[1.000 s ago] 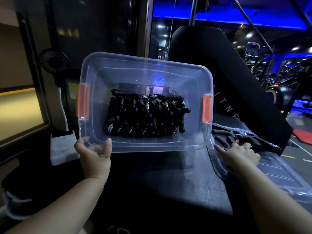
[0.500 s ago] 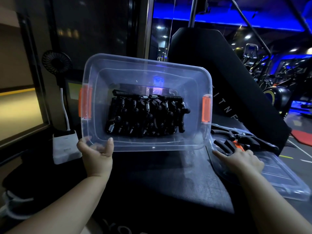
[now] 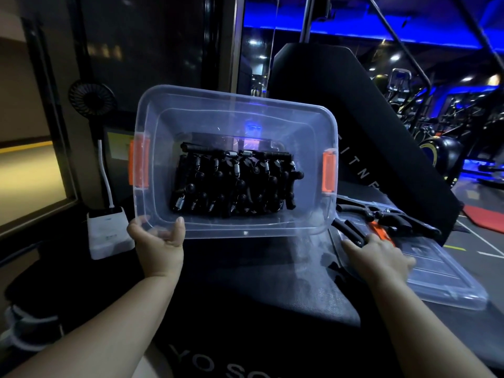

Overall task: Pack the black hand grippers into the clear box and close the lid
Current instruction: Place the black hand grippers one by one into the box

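The room is a dim gym lit in blue, with exercise machines well back on the right. Under everything runs a dark padded bench [image 3: 259,282] with a cloth-like top that probably keeps plastic from sliding.

The clear rectangular plastic box [image 3: 218,115] is held tilted up towards the camera, with an orange latch [image 3: 139,162] at each end. Its flat clear lid [image 3: 436,282] lies on the bench just right of it.

A packed block of black spring hand grippers [image 3: 234,184] fills the box floor. Steel springs make that load fairly heavy, and the thin walls may flex, so a hold under the base suits it better than one rim. A few loose black hand grippers [image 3: 395,216] lie on the lid; they are stiff and best taken by a handle.

The left hand [image 3: 161,244] has its grip clamped on the box's near rim, thumb on top. The right hand [image 3: 373,252] reaches onto the loose ones; whether its grip has closed, I cannot tell.
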